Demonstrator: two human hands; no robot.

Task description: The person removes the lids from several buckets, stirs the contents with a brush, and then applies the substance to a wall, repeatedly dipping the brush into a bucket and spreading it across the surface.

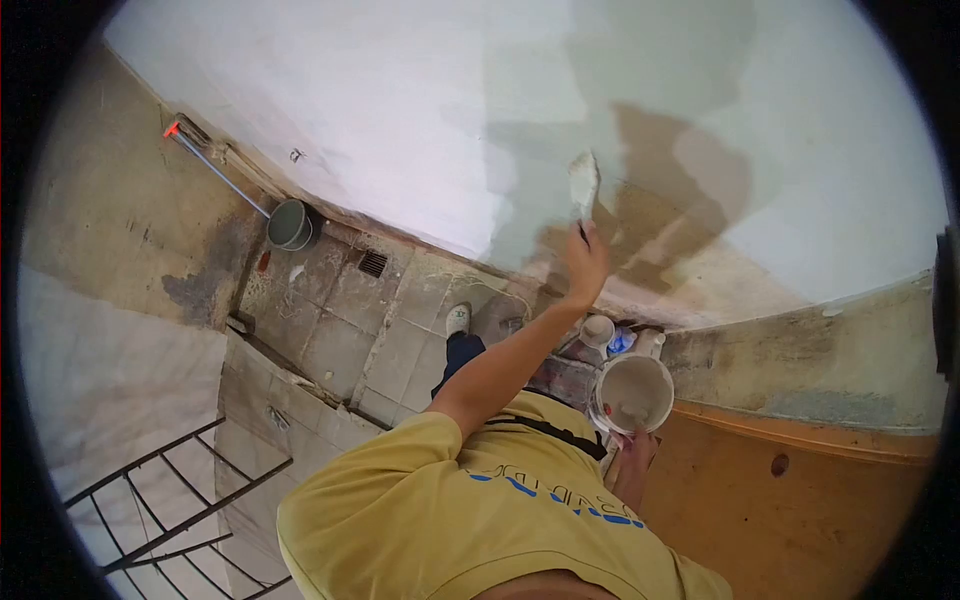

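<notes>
My left hand (588, 262) reaches up and out to the wall, its fingers wrapped round the dark handle of a putty knife (584, 182). Pale paste coats the wide head of that tool, which lies at or very near the wall (540, 190). Close to my right side is a white bucket (668, 392), with a whitish mix and a small reddish bit inside. My right hand (640, 443) is closed at the bucket's near rim; part of it is hidden behind the bucket and my shirt.
Below the wall stand a small pale container (597, 331) and a blue crumpled item (622, 340). A dark bucket (290, 225) with a long-handled tool (222, 175) is at the far left. A floor drain (372, 263) and a metal rack (180, 500) also show. An orange-brown surface (770, 510) lies right.
</notes>
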